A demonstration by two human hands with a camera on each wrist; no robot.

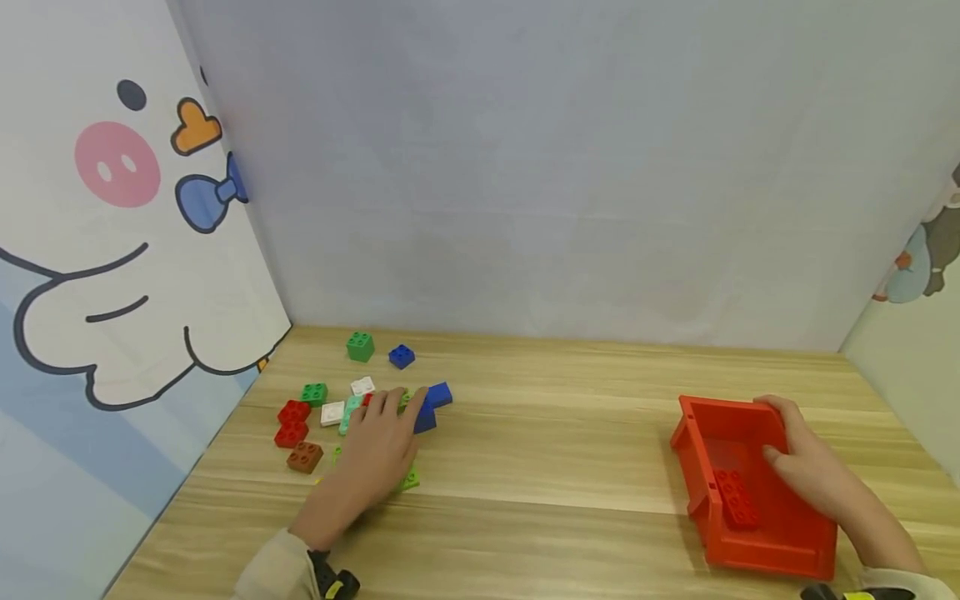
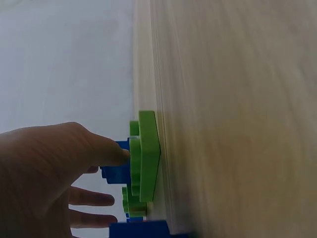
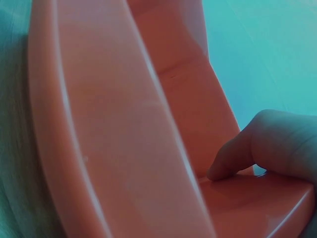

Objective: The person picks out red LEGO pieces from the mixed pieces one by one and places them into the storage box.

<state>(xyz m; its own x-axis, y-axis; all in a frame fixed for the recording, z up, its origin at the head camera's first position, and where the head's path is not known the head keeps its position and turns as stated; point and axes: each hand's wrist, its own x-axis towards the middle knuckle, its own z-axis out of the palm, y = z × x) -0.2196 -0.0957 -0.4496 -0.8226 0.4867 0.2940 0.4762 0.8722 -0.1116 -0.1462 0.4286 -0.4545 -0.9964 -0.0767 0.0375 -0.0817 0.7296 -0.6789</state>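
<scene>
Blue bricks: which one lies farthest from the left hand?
The blue brick near the back wall, beside the green brick. The other blue bricks touch the left hand.

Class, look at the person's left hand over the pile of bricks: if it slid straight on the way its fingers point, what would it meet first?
Most likely the blue brick: the left hand points up and right, its fingertips already at that brick. Whether they touch it is unclear.
</scene>
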